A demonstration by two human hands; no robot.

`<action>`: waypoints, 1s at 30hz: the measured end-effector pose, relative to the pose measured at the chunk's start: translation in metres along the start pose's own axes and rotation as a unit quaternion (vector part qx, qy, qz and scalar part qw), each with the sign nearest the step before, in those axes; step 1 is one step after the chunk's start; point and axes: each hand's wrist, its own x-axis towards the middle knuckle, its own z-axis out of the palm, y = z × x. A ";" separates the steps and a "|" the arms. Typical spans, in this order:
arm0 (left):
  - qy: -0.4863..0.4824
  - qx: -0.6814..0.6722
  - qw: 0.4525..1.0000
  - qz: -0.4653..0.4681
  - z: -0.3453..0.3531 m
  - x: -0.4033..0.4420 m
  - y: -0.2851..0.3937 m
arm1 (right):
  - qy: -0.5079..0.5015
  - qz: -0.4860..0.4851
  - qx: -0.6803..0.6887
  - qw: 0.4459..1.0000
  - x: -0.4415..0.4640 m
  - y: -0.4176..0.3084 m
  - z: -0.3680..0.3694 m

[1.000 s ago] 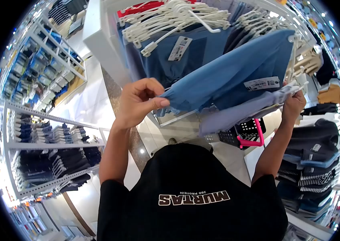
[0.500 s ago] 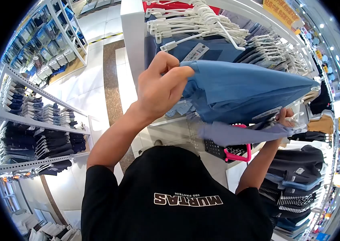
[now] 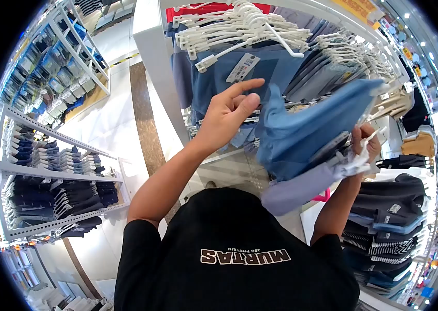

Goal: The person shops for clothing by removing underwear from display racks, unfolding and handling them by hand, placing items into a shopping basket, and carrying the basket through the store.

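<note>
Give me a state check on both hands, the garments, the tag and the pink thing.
Left hand: open, index finger and thumb apart
Right hand: closed on white hangers
Blue garment: bent, partly blurred
Lavender garment: drooping below the blue one
Racked garment's tag: attached, facing camera
Pink thing: mostly hidden

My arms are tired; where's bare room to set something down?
Bare floor tiles lie between the white shelving rack and the brown floor stripe. It's crowded among the white hangers and around the blue garment in the right hand.
</note>
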 end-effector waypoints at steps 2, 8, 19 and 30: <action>-0.010 -0.069 0.998 -0.002 0.000 0.001 -0.012 | -0.020 -0.011 -0.043 0.999 0.000 -0.001 0.001; 0.030 0.015 0.988 -0.150 0.006 -0.019 -0.087 | 0.007 0.010 -0.041 0.999 -0.004 -0.002 -0.002; -0.002 -0.070 0.993 -0.091 0.026 -0.015 -0.096 | -0.031 0.034 -0.094 0.995 -0.011 0.017 -0.024; -0.003 -0.575 0.810 -0.116 -0.001 -0.020 -0.054 | -0.011 0.058 -0.102 0.993 -0.018 0.023 -0.023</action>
